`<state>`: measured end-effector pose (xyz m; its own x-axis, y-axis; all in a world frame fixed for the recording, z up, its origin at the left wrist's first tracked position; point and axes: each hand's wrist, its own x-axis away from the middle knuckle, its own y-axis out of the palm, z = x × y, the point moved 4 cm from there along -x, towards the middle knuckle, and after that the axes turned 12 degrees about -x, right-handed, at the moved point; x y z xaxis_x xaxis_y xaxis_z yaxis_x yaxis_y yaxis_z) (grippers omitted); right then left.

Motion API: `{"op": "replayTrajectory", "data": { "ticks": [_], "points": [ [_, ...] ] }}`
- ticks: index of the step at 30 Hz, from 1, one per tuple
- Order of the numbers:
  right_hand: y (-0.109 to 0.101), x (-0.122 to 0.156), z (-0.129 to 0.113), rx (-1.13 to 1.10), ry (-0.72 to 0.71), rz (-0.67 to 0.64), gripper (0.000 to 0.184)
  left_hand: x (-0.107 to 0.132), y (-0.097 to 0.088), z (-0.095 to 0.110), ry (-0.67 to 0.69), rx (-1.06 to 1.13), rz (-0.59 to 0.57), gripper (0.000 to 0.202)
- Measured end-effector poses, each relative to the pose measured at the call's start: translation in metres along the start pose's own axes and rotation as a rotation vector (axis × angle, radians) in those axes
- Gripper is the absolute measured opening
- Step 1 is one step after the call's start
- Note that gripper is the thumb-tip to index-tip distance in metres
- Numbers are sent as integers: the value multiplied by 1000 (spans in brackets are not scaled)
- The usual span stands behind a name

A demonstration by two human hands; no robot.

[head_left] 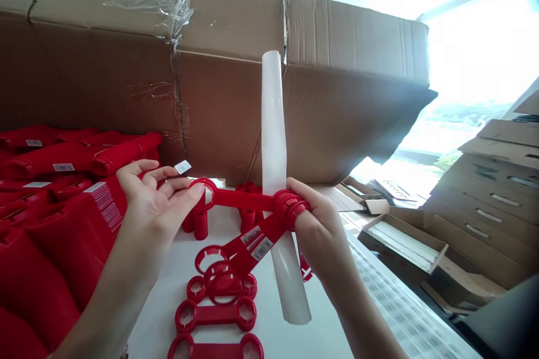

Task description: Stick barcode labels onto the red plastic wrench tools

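Note:
My left hand pinches the ring end of a red plastic double-ended ring wrench, its thumb on the ring. A small barcode label clings to one of its fingertips. My right hand is closed around the stacked ring ends of several such wrenches. Two of them, with barcode labels on their handles, slant down to the left. A long curled strip of glossy white paper passes upright by the right hand, behind the red pieces; whether the hand grips it I cannot tell.
More red ring wrenches lie in a row on the white table. Short red cylinders stand behind. Red bundles with barcode labels are piled left. Large cardboard boxes block the back. At right are a label sheet and open cartons.

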<state>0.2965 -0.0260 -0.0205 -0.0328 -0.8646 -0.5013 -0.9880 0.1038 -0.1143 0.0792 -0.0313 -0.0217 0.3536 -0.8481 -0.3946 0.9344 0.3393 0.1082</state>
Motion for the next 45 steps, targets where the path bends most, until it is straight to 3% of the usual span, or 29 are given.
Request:
{"op": "replayTrajectory", "data": {
  "ticks": [2, 4, 6, 8, 12, 23, 45],
  "points": [
    [-1, 1, 1, 21, -14, 38, 22, 7, 0, 10, 184, -115, 109, 49],
    [0, 3, 2, 26, -26, 55, 22, 17, 1, 20, 279, -182, 142, 39],
    [1, 4, 2, 23, -33, 53, 22, 24, 5, 25, 227, -223, 28, 26],
    [3, 5, 1, 25, -41, 41, 22, 30, 8, 24, 89, -327, -125, 14],
    [5, 6, -2, 20, -59, 31, 22, 34, 8, 16, -100, -505, -266, 26],
    [12, 10, -4, -10, -15, -52, 23, 26, 7, 12, -105, -579, -290, 21],
    [13, 14, -7, -15, 15, -72, 21, 26, 10, 10, -172, -564, -302, 20]
  ]
}}
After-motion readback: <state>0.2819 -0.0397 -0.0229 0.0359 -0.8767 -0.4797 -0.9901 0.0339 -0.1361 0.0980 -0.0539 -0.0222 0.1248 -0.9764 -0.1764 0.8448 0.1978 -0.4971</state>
